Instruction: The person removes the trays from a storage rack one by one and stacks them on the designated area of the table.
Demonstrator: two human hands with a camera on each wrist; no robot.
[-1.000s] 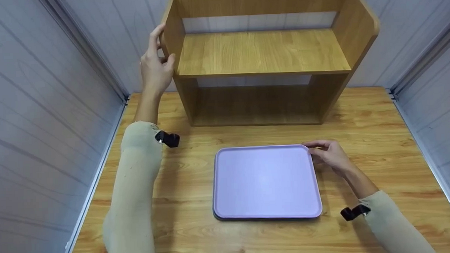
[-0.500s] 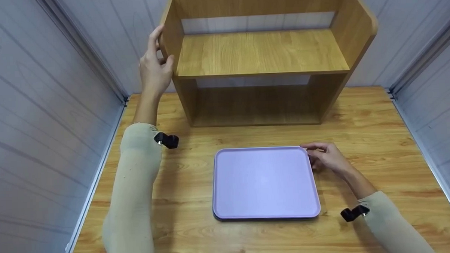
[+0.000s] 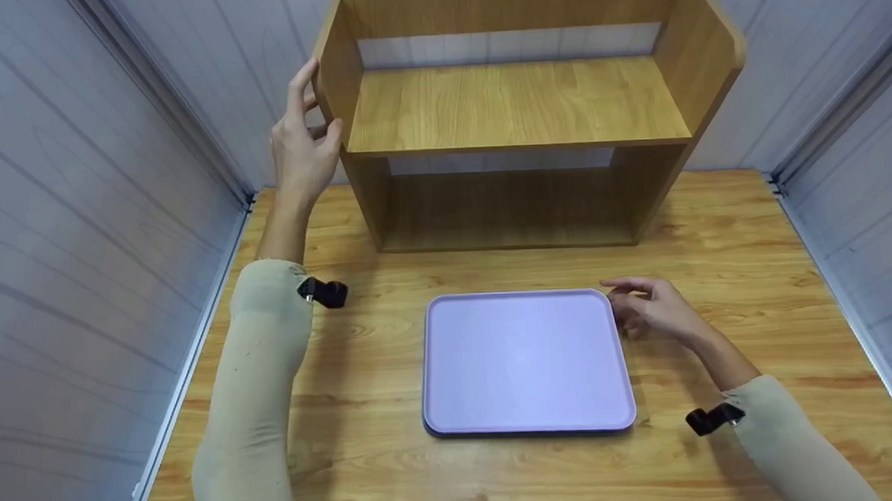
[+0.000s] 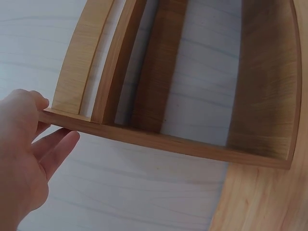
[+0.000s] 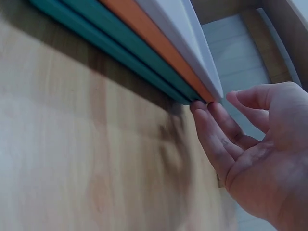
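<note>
Hands apart, one high and one low. Left hand (image 3: 303, 148) is raised at the left side panel of the wooden shelf unit (image 3: 519, 103), which stands at the back of the worktop (image 3: 743, 270) against the pale wall panels (image 3: 81, 219). Thumb lies on the panel's front edge, fingers (image 4: 55, 151) straight and loosely spread along its outer face; left wrist view shows them just beside the wood, the thumb tip at the edge. Nothing is wrapped or pinched there: a flat steadying touch, no grip.

Right hand (image 3: 652, 310) sits low on the worktop at the far right corner of the lilac tray (image 3: 525, 360). Tray lies flat, in the middle of the worktop, in front of the shelf unit and well clear of it. Right wrist view shows that it is the top of a stack: lilac tray uppermost, an orange tray (image 5: 154, 45) under it, teal trays (image 5: 103, 45) below. Right fingers (image 5: 211, 137) are gently bent, tips meeting the stacked edges at the corner, index finger arched above the rim. Whether the tips hook under any one tray cannot be told; the corner is blurred and partly hidden by the hand, so it reads as touch only.

Both forearms wear beige sleeves (image 3: 262, 405), each with a small black clip (image 3: 327, 292) near the wrist.
</note>
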